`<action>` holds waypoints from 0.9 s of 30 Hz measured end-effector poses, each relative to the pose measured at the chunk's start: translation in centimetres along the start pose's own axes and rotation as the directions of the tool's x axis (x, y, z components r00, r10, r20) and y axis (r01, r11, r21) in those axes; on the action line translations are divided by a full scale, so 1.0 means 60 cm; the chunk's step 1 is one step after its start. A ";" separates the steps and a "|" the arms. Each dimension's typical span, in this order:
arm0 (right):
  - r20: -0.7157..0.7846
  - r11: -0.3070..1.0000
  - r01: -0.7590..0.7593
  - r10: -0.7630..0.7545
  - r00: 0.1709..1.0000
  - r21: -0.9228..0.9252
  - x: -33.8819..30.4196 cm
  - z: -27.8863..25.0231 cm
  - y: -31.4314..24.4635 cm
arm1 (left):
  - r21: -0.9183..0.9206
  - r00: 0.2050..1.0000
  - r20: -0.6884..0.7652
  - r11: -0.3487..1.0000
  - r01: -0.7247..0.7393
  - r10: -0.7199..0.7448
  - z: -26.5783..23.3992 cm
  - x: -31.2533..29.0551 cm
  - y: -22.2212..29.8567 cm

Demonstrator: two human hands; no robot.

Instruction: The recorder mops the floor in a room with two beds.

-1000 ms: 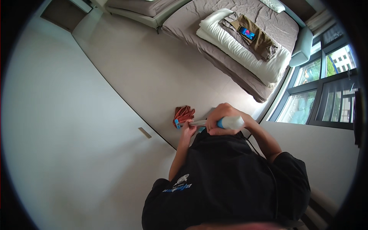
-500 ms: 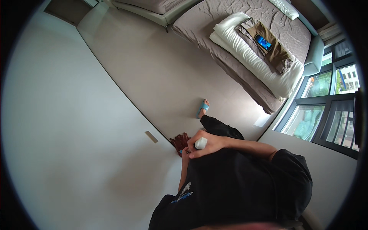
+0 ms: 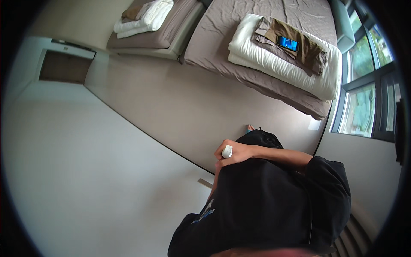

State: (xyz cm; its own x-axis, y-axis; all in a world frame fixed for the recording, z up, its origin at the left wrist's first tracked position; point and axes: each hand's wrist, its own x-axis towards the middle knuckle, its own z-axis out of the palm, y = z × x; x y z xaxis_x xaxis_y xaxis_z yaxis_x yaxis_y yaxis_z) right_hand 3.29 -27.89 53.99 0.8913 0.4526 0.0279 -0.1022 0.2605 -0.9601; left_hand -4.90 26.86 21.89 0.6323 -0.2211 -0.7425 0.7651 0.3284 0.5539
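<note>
My right hand (image 3: 236,153) is closed around a white, round-ended handle (image 3: 227,151), held in front of my black shirt. Only the handle's upper end shows; whatever continues below is hidden by the hand. My left hand (image 3: 219,165) is just under and beside the right one, close to the pale panel. Its fingers are mostly covered, so their grip cannot be made out.
A pale panel with a recessed handle (image 3: 205,183) fills the left side. Ahead is a bed (image 3: 261,81) with a folded white quilt (image 3: 244,53), brown clothes (image 3: 314,53) and a phone (image 3: 287,43). A second bed (image 3: 150,45) stands farther left; windows (image 3: 359,107) are at right.
My view has turned, bringing more of the second bed into sight. Both hands stay together near my chest. The reddish-brown thing beneath them and most of the blue-slippered foot are hidden now.
</note>
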 end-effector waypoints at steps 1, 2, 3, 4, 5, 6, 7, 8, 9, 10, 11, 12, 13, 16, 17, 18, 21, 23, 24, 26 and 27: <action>0.023 0.997 0.078 -0.078 0.997 -0.025 0.010 -0.001 -0.003 | 0.038 1.000 0.011 0.999 -0.007 0.007 0.059 0.076 -0.009; 0.042 0.987 0.156 -0.153 0.987 -0.050 0.015 -0.003 -0.007 | 0.079 1.000 0.025 0.997 -0.012 0.010 0.131 0.151 -0.015; 0.029 0.986 0.155 -0.154 0.988 -0.056 0.019 -0.002 -0.016 | 0.114 0.999 0.039 0.993 -0.020 0.016 0.206 0.219 -0.016; 0.048 0.967 0.229 -0.225 0.973 -0.114 0.023 -0.003 -0.028 | 0.149 0.998 0.053 0.988 -0.033 0.025 0.275 0.282 -0.006; 0.025 0.940 0.295 -0.296 0.955 -0.172 0.013 -0.019 -0.034 | 0.216 0.997 0.080 0.976 -0.020 0.003 0.355 0.340 0.016; -0.005 0.920 0.362 -0.367 0.930 -0.150 0.018 -0.022 -0.040 | 0.249 0.996 0.089 0.968 -0.033 0.011 0.389 0.382 0.047; -0.044 0.921 0.356 -0.367 0.929 -0.158 0.011 -0.031 -0.030 | 0.300 0.994 0.109 0.954 -0.029 -0.005 0.394 0.399 0.064; -0.119 0.927 0.325 -0.350 0.929 -0.187 0.004 -0.042 -0.014 | 0.349 0.991 0.130 0.937 -0.026 -0.021 0.400 0.410 0.066; -0.200 0.934 0.284 -0.327 0.924 -0.215 -0.004 -0.052 0.004 | 0.373 0.988 0.146 0.928 -0.001 -0.058 0.431 0.420 0.077; -0.307 0.945 0.224 -0.292 0.906 -0.239 -0.017 -0.062 0.020 | 0.394 0.957 0.180 0.908 0.140 -0.226 0.489 0.426 0.098; -0.391 0.930 0.234 -0.336 0.857 -0.285 -0.025 -0.068 0.027 | 0.421 0.901 0.203 0.865 0.272 -0.383 0.538 0.435 0.114; -0.407 0.931 0.238 -0.337 0.849 -0.276 -0.007 -0.059 0.016 | 0.395 0.945 0.127 0.889 0.231 -0.301 0.509 0.489 0.129; -0.476 0.939 0.210 -0.321 0.819 -0.271 -0.005 -0.057 0.024 | 0.410 0.934 0.135 0.877 0.250 -0.330 0.534 0.513 0.131; -0.594 0.957 0.144 -0.271 0.757 -0.253 0.022 -0.023 0.018 | -0.024 0.847 -0.122 0.855 0.518 -0.517 0.589 0.558 0.131; -0.609 0.955 0.126 -0.269 0.746 -0.268 0.039 -0.009 0.017 | -0.016 0.838 -0.115 0.845 0.535 -0.533 0.588 0.567 0.134; -0.620 0.953 0.119 -0.274 0.736 -0.280 0.056 0.002 0.025 | 0.060 0.819 -0.131 0.820 0.569 -0.559 0.589 0.580 0.140; -0.668 0.952 0.050 -0.250 0.701 -0.303 0.120 0.034 0.049 | 0.339 0.802 -0.177 0.730 0.594 -0.571 0.578 0.616 0.155; -0.684 0.949 -0.001 -0.228 0.693 -0.317 0.162 0.051 0.063 | 0.685 0.840 -0.198 0.541 0.487 -0.505 0.567 0.636 0.169; -0.686 0.948 -0.014 -0.220 0.694 -0.318 0.177 0.055 0.060 | 0.631 0.827 -0.189 0.580 0.516 -0.529 0.553 0.647 0.177; -0.679 0.948 -0.024 -0.210 0.704 -0.318 0.199 0.061 0.050 | 0.450 0.753 -0.177 0.628 0.634 -0.634 0.525 0.681 0.195; -0.678 0.947 -0.024 -0.212 0.704 -0.321 0.203 0.062 0.047 | 0.406 0.718 -0.145 0.621 0.670 -0.681 0.519 0.683 0.198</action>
State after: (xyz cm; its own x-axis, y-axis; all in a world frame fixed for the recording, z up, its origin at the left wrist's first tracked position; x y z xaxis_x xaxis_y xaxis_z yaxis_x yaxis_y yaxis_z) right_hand 12.24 -18.48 52.65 0.9484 -0.3151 0.0341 0.0232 -0.0382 -0.9990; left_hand 33.90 -6.90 9.80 -0.0841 -0.2494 -0.9647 0.9483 -0.3174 -0.0006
